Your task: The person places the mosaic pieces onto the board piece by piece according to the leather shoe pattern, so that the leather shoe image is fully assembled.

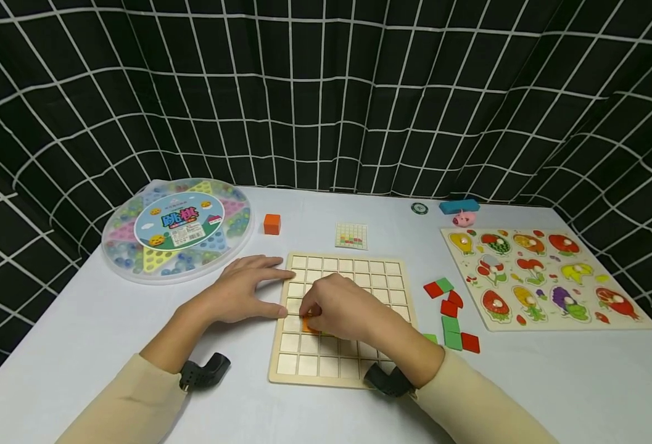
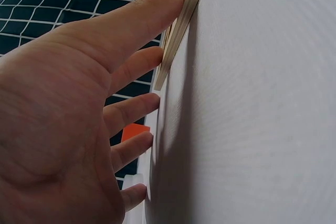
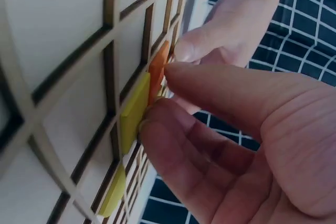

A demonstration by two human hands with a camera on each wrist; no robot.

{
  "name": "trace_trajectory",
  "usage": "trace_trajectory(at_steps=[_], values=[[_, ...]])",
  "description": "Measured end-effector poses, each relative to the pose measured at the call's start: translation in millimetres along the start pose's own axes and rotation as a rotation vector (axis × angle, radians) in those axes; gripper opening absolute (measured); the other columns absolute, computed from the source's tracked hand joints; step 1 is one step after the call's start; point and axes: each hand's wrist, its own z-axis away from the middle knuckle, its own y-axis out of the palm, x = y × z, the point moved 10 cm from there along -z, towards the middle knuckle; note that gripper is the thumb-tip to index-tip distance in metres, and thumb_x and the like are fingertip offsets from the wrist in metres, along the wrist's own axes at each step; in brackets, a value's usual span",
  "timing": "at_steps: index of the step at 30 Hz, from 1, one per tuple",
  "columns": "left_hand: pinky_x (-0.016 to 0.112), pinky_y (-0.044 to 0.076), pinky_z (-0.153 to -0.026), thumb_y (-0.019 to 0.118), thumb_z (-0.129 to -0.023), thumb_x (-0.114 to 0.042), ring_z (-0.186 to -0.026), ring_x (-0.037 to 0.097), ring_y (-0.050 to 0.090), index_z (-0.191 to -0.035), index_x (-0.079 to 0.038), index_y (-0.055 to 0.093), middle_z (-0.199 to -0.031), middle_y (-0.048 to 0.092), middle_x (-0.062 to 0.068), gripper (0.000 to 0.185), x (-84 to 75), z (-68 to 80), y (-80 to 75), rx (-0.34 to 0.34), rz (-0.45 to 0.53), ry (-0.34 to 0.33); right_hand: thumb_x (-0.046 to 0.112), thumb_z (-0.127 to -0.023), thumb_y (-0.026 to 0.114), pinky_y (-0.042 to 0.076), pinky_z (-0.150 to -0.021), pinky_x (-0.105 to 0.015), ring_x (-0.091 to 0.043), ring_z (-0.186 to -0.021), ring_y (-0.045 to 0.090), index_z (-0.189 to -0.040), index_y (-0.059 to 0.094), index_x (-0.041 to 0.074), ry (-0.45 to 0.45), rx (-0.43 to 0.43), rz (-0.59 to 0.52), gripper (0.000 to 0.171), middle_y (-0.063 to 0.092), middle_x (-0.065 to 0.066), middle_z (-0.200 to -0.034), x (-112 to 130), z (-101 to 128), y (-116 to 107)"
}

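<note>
A wooden grid board [image 1: 308, 365] lies on the table with raised strips between its square cells. Over its left part, my right hand [image 1: 345, 306] pinches an orange square tile [image 3: 158, 72] between thumb and fingers, tilted against the grid. Two yellow tiles, one a yellow square [image 3: 135, 114] beside the orange one and the other a lower yellow piece [image 3: 113, 193], sit on the board in the right wrist view. My left hand [image 1: 240, 291] touches the board's left edge with thumb and forefinger, its fingers spread and straight. The right hand mostly hides these tiles in the head view.
Loose red tiles [image 1: 470, 343] and green tiles [image 1: 451, 332] lie right of the board. Behind it are a small pattern card [image 1: 351, 236] and an orange cube [image 1: 272, 224]. A round marble game box [image 1: 231, 246] stands left, a fruit puzzle board [image 1: 503, 265] right.
</note>
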Motion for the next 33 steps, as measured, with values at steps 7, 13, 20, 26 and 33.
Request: trace_trajectory(at_steps=[7, 13, 20, 26, 33], values=[[0.066, 0.018, -0.123, 0.081, -0.083, -0.052, -0.154, 0.041, 0.029, -0.142, -0.029, 0.064, -0.162, 0.045, 0.008, 0.066, -0.8, 0.3, 0.8, 0.002, 0.005, -0.008, 0.007, -0.085, 0.083, 0.054, -0.072, -0.022, -0.006, -0.078, 0.061, -0.094, 0.082, 0.014, -0.012, 0.004, -0.186, 0.011, 0.074, 0.009, -0.086, -14.7, 6.7, -10.8], [0.066, 0.018, -0.124, 0.083, -0.082, -0.051, -0.154, 0.041, 0.029, -0.142, -0.029, 0.064, -0.162, 0.045, 0.008, 0.067, 0.8, -0.3, 1.8, 0.002, -0.003, -0.028, 0.007, -0.088, 0.079, 0.058, -0.074, -0.025, -0.011, -0.081, 0.064, -0.099, 0.082, 0.012, 0.016, 0.021, -0.324, 0.012, 0.075, 0.005, -0.092, -40.1, 23.8, -25.6], [0.064, 0.017, -0.125, 0.083, -0.082, -0.049, -0.155, 0.039, 0.027, -0.143, -0.03, 0.064, -0.163, 0.043, 0.007, 0.067, 2.7, 0.9, 2.0, 0.001, 0.001, -0.037, 0.01, -0.09, 0.079, 0.056, -0.072, -0.027, -0.017, -0.083, 0.064, -0.102, 0.081, 0.01, 0.099, 0.006, -0.36, 0.012, 0.073, 0.002, -0.09, -72.9, 51.5, -44.6], [0.065, 0.016, -0.125, 0.083, -0.082, -0.05, -0.155, 0.039, 0.025, -0.143, -0.031, 0.063, -0.164, 0.042, 0.006, 0.067, 3.8, 0.4, 3.5, 0.006, 0.006, -0.046, 0.013, -0.09, 0.08, 0.054, -0.076, -0.03, -0.021, -0.09, 0.062, -0.105, 0.08, 0.011, 0.189, -0.032, -0.343, 0.015, 0.074, -0.003, -0.101, -108.9, 82.0, -62.5], [0.064, 0.016, -0.125, 0.084, -0.081, -0.049, -0.156, 0.039, 0.025, -0.143, -0.03, 0.063, -0.164, 0.042, 0.007, 0.068, 2.8, -1.5, 3.1, 0.005, 0.013, -0.041, 0.012, -0.089, 0.08, 0.054, -0.074, -0.028, -0.022, -0.091, 0.059, -0.106, 0.08, 0.011, 0.281, -0.032, -0.313, 0.017, 0.074, -0.006, -0.106, -142.1, 117.7, -68.4]])
